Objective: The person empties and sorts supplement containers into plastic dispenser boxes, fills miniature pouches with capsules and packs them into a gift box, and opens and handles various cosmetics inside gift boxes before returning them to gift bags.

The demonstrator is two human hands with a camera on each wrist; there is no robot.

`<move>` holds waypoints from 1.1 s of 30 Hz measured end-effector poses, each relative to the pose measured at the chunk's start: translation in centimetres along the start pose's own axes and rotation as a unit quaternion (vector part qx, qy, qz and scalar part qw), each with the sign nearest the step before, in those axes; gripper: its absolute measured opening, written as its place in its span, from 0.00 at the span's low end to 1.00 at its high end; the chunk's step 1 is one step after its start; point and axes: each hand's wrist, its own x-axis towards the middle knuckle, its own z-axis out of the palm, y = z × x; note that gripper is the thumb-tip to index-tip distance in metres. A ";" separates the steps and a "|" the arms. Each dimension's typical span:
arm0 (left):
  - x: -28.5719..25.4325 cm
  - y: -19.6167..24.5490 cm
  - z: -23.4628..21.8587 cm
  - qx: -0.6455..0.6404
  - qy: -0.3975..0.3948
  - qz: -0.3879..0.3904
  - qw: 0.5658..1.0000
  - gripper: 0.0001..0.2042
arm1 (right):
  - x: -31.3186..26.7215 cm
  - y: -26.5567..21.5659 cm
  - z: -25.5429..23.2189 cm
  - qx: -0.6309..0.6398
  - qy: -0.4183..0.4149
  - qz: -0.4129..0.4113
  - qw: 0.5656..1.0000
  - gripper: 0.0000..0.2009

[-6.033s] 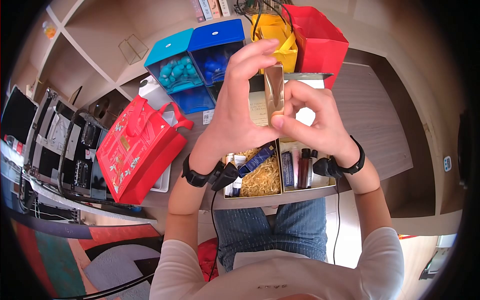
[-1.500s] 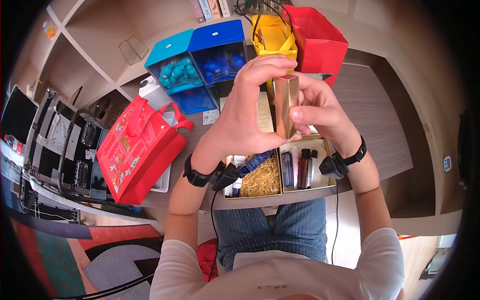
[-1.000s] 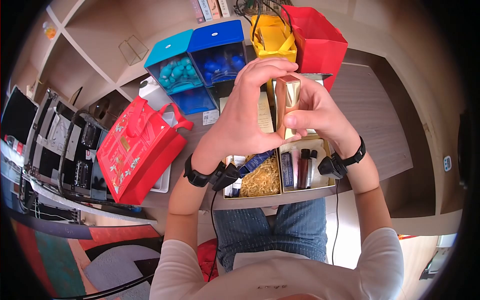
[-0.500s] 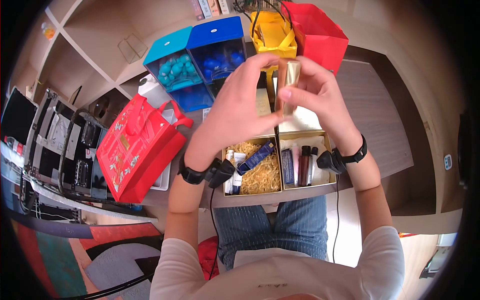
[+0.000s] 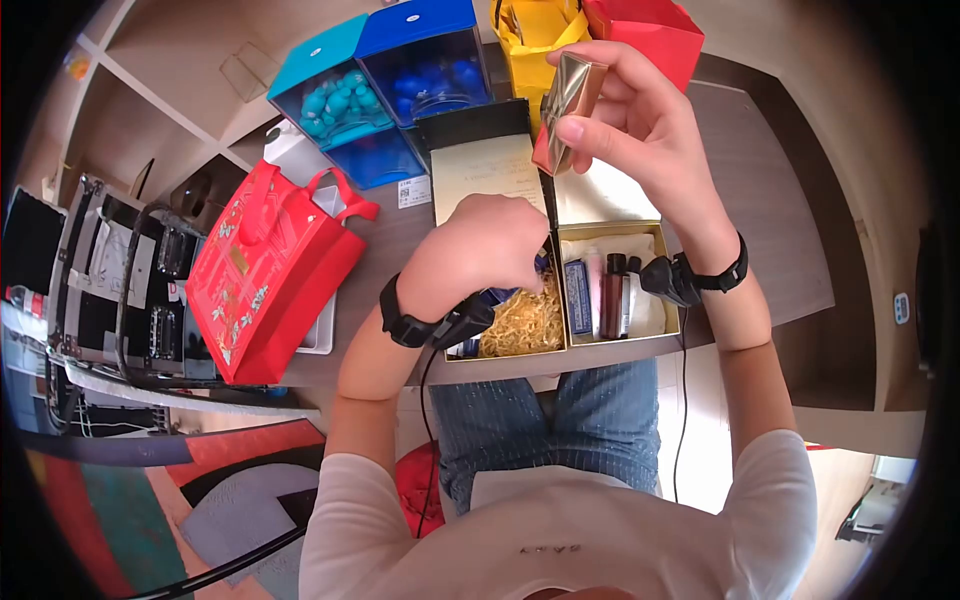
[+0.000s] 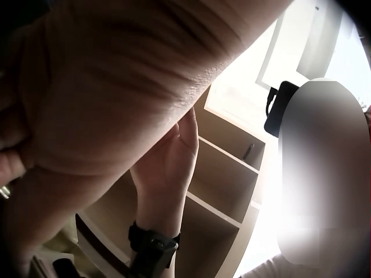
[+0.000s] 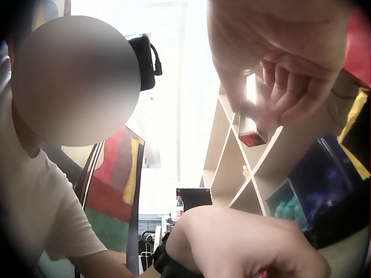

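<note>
Pinched between the right thumb and fingers, a shiny gold box (image 5: 576, 98) with a red end tilts in the air above the open gift box (image 5: 510, 357). The right hand (image 5: 650, 130) is raised; in the right wrist view the same hand (image 7: 278, 52) grips the gold box (image 7: 251, 132). Lower down, the left hand (image 5: 485, 245) hangs over the left compartment, which holds shredded filler (image 5: 525, 325) and partly covered blue items. Its fingertips are hidden in the head view, so whether they hold anything cannot be told. The left hand (image 6: 110, 92) fills much of the left wrist view.
The right compartment holds a blue packet (image 5: 578, 297), a dark red bottle (image 5: 612, 295) and slim tubes. A red floral bag (image 5: 265, 275) stands left. Behind are teal (image 5: 335, 100) and blue (image 5: 425, 70) bins, a yellow bag (image 5: 535, 45) and a red bag (image 5: 650, 35).
The left hand has left the gold box and moved down over the left compartment. The right hand has risen, tilting the gold box. The head view has shifted, and the gift box's lid is more visible.
</note>
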 end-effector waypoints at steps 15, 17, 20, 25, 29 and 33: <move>-2.8 -2.9 -3.0 -0.122 0.095 -0.005 0.988 0.17 | -0.3 0.0 0.0 -0.035 -0.009 0.013 0.999 0.25; -2.9 -3.3 -3.6 -0.137 0.104 -0.003 0.985 0.17 | -0.3 0.0 0.0 -0.031 -0.014 0.019 0.999 0.25; -2.9 -3.9 -4.0 -0.134 0.244 0.098 0.955 0.16 | -0.3 0.3 0.2 -0.035 -0.025 0.015 0.999 0.24; -3.4 -3.4 -5.6 -0.172 0.280 0.081 0.941 0.19 | -0.4 0.7 0.2 -0.072 -0.036 -0.024 0.996 0.24; -3.5 -3.0 -5.6 -0.319 0.315 0.006 0.894 0.23 | -0.4 0.7 0.3 -0.048 -0.024 -0.027 0.998 0.23; -3.3 -3.2 -5.6 -0.373 0.377 0.042 0.847 0.26 | -0.4 0.5 0.0 -0.032 -0.001 -0.037 0.999 0.23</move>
